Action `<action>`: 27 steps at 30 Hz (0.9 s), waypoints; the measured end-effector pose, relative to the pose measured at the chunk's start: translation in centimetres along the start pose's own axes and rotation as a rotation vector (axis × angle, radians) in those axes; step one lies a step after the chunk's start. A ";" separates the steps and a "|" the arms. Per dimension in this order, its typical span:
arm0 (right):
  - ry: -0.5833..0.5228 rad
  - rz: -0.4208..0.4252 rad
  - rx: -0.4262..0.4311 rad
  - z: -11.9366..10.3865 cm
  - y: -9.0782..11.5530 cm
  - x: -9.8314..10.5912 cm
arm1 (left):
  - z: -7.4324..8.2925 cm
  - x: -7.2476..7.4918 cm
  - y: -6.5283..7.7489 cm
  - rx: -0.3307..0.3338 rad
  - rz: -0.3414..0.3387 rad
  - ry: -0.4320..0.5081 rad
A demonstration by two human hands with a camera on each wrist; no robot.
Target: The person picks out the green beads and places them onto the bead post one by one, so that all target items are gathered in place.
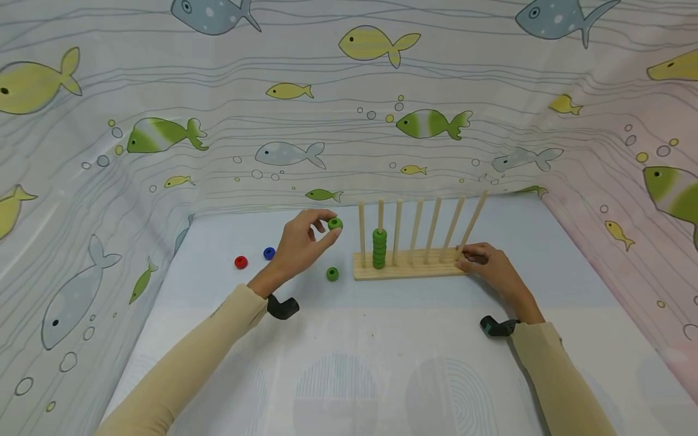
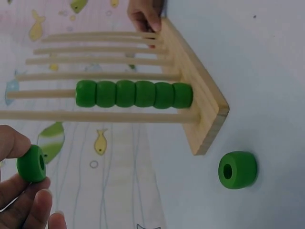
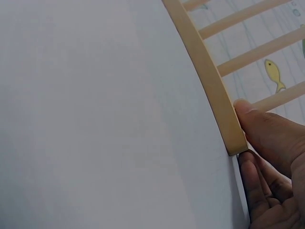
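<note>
My left hand [image 1: 302,239] pinches a green bead [image 1: 335,224] between thumb and fingers, raised above the table to the left of a wooden peg stand [image 1: 409,271]. In the left wrist view, the hole of that held bead [image 2: 32,163] faces the pegs. Several upright pegs rise from the stand's base, and the second from the left carries a stack of green beads [image 1: 379,249]. At the stand's right end, my right hand [image 1: 493,269] grips the base, its thumb [image 3: 250,114] beside the last peg and the other fingers around the end.
A loose green bead [image 1: 332,274] lies on the white table [image 1: 360,339] in front of the stand's left end. Farther left lie a blue bead [image 1: 269,253] and a red bead [image 1: 241,262]. A fish-patterned curtain [image 1: 349,127] surrounds the table's back and sides.
</note>
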State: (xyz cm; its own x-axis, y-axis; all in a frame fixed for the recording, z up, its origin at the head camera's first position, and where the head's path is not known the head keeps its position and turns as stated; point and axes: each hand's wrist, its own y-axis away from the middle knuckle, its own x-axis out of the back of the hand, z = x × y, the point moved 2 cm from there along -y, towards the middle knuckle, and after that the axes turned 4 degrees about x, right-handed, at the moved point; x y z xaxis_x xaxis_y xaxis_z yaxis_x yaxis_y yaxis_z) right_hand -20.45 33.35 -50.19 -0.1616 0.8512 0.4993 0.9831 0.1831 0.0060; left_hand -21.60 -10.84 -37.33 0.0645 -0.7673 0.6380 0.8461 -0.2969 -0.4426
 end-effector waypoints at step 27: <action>0.026 0.013 -0.025 -0.1 0.0 -0.1 | 0.8 0.8 -1.2 -0.022 0.031 0.021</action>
State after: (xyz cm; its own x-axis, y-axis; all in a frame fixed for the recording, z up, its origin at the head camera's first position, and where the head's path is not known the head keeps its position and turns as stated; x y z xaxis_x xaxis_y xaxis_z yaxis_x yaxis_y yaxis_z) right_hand -20.42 33.23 -50.16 -0.1469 0.8404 0.5217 0.9869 0.1598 0.0205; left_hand -22.14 -10.63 -35.75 0.0788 -0.7880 0.6107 0.8320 -0.2854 -0.4757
